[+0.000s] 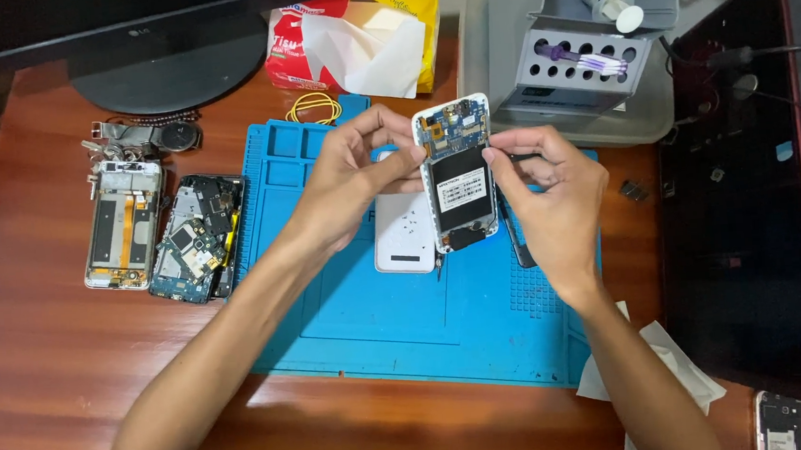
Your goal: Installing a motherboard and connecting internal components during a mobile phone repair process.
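**Holding an opened phone over the blue mat**

Gripping an opened white phone (pixel 458 175) from both sides, above the middle of a blue work mat (pixel 380 322) on a reddish wooden table (pixel 41 377). Left hand (pixel 358 166) clasped on the phone's left edge, thumb and fingertips pinching near the exposed circuit board at the far end. Right hand (pixel 550 189) curled against the phone's right edge, fingers also pinching a thin dark tool (pixel 521 157) whose tip meets the phone's side. Phone tilted slightly, back open, black battery with a white label facing up.

Lying flat on the mat just beneath and left of the phone: a white back cover (pixel 404 239). Just right of the phone, half hidden by the right hand: a narrow dark strip (pixel 517 244).

Resting on the table to the left of the mat: two stripped phone bodies (pixel 158 230), side by side, with a bunch of keys (pixel 122 137) beyond them. Far side: a tissue pack (pixel 353 43) in red and yellow, a yellow rubber band (pixel 313 106) touching the mat's far edge, and a grey plastic organiser (pixel 577 49). Near right: crumpled white paper (pixel 664 366) and another small phone (pixel 783 422).
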